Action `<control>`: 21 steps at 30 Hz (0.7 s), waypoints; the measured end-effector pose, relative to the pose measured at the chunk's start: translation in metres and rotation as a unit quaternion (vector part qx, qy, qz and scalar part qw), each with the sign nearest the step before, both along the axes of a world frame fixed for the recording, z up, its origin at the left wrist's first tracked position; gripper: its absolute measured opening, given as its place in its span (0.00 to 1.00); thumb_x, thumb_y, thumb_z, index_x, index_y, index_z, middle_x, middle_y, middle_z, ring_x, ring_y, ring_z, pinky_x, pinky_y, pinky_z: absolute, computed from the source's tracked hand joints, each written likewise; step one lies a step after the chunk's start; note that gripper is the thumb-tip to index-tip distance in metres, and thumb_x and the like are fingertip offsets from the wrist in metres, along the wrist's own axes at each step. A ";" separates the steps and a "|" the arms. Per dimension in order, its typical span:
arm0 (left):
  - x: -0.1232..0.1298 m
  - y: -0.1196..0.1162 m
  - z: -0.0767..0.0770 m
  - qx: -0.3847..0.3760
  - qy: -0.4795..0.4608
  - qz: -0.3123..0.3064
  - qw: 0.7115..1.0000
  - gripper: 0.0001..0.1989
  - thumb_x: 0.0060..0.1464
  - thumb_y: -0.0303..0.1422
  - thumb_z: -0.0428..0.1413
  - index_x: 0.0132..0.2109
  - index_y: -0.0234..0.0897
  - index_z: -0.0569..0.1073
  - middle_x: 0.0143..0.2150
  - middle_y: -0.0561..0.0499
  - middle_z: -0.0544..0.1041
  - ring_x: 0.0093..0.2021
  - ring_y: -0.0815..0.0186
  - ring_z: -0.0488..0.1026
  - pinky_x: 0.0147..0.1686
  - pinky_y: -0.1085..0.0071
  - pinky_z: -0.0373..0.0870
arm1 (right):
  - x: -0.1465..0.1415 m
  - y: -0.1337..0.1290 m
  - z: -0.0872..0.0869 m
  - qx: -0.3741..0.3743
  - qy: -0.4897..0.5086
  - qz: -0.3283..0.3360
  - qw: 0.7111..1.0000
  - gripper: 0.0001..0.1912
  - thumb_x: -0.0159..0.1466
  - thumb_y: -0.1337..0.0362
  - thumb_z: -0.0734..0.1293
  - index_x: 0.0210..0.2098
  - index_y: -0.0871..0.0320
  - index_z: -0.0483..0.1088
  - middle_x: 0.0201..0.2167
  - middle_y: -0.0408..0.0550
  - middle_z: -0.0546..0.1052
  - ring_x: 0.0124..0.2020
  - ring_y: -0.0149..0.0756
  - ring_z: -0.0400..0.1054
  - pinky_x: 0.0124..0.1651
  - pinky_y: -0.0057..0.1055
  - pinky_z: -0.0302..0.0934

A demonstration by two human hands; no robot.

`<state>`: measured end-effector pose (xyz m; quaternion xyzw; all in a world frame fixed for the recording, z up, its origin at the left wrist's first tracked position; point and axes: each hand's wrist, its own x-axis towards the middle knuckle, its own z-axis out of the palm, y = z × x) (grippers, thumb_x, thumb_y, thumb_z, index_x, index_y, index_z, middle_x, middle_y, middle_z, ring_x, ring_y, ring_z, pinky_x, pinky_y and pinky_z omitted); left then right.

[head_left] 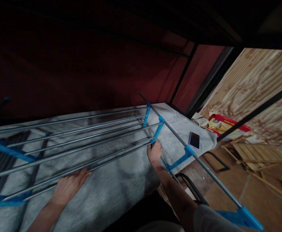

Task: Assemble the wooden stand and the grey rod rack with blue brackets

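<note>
A rack frame of grey metal tubes with blue plastic brackets lies on its side over a pale grey fleecy cloth. My left hand is closed on the lower pair of metal rods, its fingertips partly hidden behind them. At the right end of those rods, my right hand grips the lower end of a blue bracket; what lies under its fingers is hidden. Further along the same side tube sits another blue bracket with no rods in it. More blue brackets hold the rods' left ends.
A phone lies on the cloth at the right. Beyond it are a red and yellow box, a folded wooden piece on the floor and a patterned curtain. Dark posts and a dark red panel stand behind.
</note>
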<state>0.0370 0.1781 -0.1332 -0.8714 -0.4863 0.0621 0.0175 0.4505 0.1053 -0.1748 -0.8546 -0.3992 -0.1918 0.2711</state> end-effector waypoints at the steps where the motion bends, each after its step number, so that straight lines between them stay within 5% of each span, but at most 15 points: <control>1: 0.001 0.000 0.001 -0.002 0.002 -0.001 1.000 0.26 0.65 0.44 0.36 0.56 0.39 0.71 0.42 0.41 0.81 0.43 0.50 0.79 0.42 0.59 0.70 | 0.000 0.000 0.000 0.002 -0.003 0.000 1.000 0.13 0.70 0.59 0.57 0.43 0.61 0.67 0.38 0.62 0.75 0.43 0.50 0.69 0.48 0.44 0.61; 21: 0.001 0.008 0.005 -0.078 -0.054 -0.009 0.995 0.29 0.65 0.46 0.36 0.57 0.35 0.72 0.45 0.40 0.81 0.45 0.47 0.78 0.45 0.54 0.70 | -0.004 -0.001 0.014 -0.078 0.056 -0.018 0.995 0.12 0.69 0.61 0.58 0.43 0.63 0.67 0.41 0.63 0.74 0.48 0.52 0.69 0.51 0.43 0.60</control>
